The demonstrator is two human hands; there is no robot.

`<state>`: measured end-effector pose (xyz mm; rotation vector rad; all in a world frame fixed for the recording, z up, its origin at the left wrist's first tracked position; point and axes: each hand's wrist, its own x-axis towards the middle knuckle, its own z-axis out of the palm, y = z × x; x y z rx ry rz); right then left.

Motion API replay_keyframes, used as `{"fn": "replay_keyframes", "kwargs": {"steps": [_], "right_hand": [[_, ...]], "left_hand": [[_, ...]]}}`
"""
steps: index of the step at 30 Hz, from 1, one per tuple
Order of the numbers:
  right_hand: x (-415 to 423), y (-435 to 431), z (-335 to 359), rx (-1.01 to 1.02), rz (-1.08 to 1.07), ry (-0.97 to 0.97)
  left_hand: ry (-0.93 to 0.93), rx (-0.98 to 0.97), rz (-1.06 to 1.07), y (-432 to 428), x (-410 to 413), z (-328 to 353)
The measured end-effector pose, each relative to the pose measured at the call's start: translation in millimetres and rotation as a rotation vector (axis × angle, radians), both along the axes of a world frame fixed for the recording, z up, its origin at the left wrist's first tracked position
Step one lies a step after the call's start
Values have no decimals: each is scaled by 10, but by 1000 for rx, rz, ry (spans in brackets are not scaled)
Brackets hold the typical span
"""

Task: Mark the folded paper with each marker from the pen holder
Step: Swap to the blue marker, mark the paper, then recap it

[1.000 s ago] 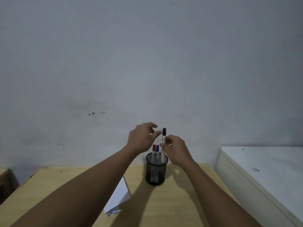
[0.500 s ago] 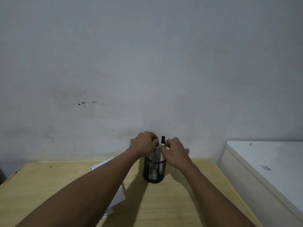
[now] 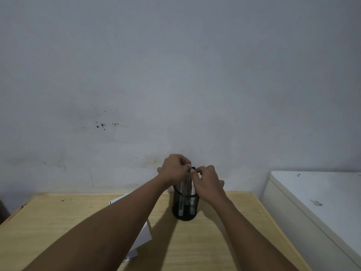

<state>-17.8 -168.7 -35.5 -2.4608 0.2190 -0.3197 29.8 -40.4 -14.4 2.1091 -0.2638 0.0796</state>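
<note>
Nearest the camera, a white folded sheet of paper [image 3: 143,234] is lying on the pale wooden table [image 3: 58,222], largely hidden under the left forearm. Beyond it, a black wire-mesh pen holder [image 3: 185,207] is standing upright, markers inside. Above its rim, the left hand [image 3: 174,169] and right hand [image 3: 208,181] are meeting, fingers pinching together around the marker tops [image 3: 193,168]; which marker each is gripping cannot be told. Judging by this, a marker is being handled at the holder; marking next would call for carrying one back to the paper and uncapping it.
</note>
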Motion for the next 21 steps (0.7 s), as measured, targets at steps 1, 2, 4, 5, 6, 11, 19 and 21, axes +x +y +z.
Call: {"fn": "replay_keyframes", "kwargs": {"steps": [1, 2, 4, 5, 6, 11, 19, 21], "right_hand": [[-15, 6, 24, 31, -13, -24], [-38, 12, 55, 61, -25, -53], [-110, 25, 159, 132, -37, -126], [-148, 28, 220, 172, -32, -156], [-192, 35, 290, 212, -12, -177], [-451, 171, 647, 439, 223, -186], [-883, 537, 1252, 1355, 259, -271], [-961, 674, 1315, 1402, 329, -248]], "left_hand": [[-12, -10, 15, 3, -28, 39], [-26, -24, 31, 12, -58, 83], [-68, -87, 50, 52, -135, 205], [-91, -129, 55, 81, -172, 275], [-113, -177, 64, 118, -224, 365], [-114, -527, 149, 387, -570, 910], [-39, -627, 108, 1021, -1196, 1245], [-101, -522, 63, 1123, -1339, 1212]]}}
